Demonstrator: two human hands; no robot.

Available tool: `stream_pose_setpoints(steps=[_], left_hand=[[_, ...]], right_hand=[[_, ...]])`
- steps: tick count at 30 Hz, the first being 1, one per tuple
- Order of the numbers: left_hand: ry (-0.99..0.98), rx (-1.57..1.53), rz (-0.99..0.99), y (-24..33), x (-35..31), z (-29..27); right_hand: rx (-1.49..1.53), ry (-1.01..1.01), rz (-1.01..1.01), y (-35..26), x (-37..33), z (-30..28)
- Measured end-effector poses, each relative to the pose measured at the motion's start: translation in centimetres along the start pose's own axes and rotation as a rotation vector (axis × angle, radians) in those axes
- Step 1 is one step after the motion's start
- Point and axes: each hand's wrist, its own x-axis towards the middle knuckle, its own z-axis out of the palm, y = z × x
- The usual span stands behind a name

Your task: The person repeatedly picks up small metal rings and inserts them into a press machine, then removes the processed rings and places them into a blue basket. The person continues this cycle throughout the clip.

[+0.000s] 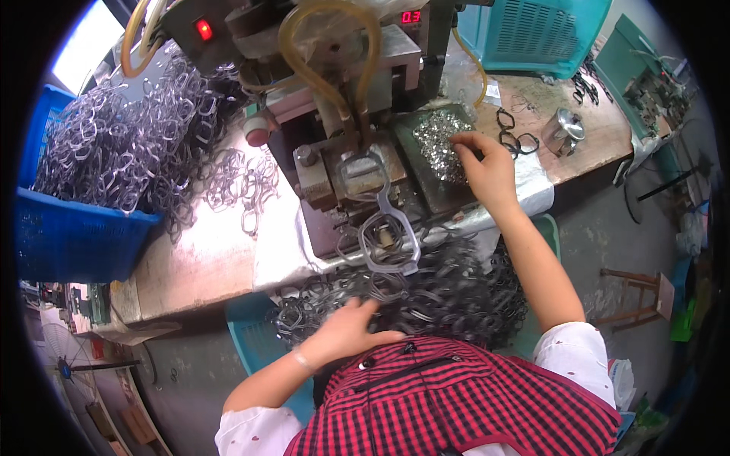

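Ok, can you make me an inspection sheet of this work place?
Surface: wooden bench, partly covered by a pale sheet.
Job's things: grey frame at the machine; silver bits heaped on a dark tray.
Clutter: loose frames left of the machine; metal pot right.
Grips: left grip spread at the dark frame heap; right grip pinched at the silver bits, contents unclear.
Cables: yellowish tubes loop over the machine.
Surroundings: blue crate left; teal basket back right.

On the desk (pixel 201 275), a machine (pixel 395 47) is flanked by a crate (pixel 84 242) heaped with loose frames (pixel 137 140) at left and a plate (pixel 450 199) strewn with small pieces (pixel 439 148) at right, with a cup (pixel 564 135) placed farther right, a far basket (pixel 525 34) set behind, and a frame pile (pixel 471 292) held in the near basket (pixel 248 328).
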Motion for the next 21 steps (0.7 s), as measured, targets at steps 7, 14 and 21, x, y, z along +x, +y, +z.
stream_pose_setpoints(steps=[7,14,21], left_hand=[[-0.127,-0.117,0.707,5.7,7.4,5.3],[0.216,-0.038,-0.067,-1.7,-2.9,-13.2],[1.011,0.374,-0.395,-17.5,2.5,-11.8]], right_hand=[[-0.089,-0.099,0.086,0.4,0.2,-1.7],[0.113,-0.139,-0.094,-5.3,-1.1,-2.9],[0.5,-0.154,0.018,-9.6,0.4,5.2]])
